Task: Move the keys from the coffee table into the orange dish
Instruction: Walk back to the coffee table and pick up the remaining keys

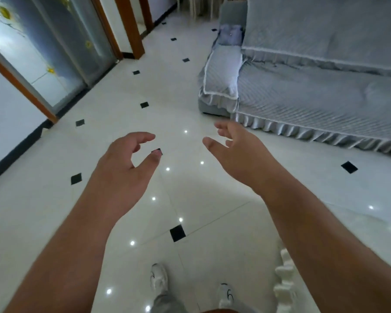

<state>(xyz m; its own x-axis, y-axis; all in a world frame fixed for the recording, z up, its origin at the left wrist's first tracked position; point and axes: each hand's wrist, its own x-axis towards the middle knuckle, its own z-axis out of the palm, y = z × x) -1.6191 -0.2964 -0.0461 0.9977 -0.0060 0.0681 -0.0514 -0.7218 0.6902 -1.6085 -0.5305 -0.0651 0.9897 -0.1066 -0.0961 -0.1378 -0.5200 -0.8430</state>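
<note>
My left hand [124,163] is stretched out in front of me over the white tiled floor, fingers curled loosely apart, holding nothing. My right hand [237,154] is held out beside it at about the same height, fingers spread, also holding nothing. No keys, coffee table or orange dish appear in the head view.
A grey-covered sofa [314,91] fills the upper right, its frilled edge reaching the floor. Frosted glass sliding doors [45,48] with wooden frames stand at the upper left. The glossy floor [181,93] with small black inlays runs between them. A white scalloped edge [286,281] shows at lower right. My shoes [159,276] are below.
</note>
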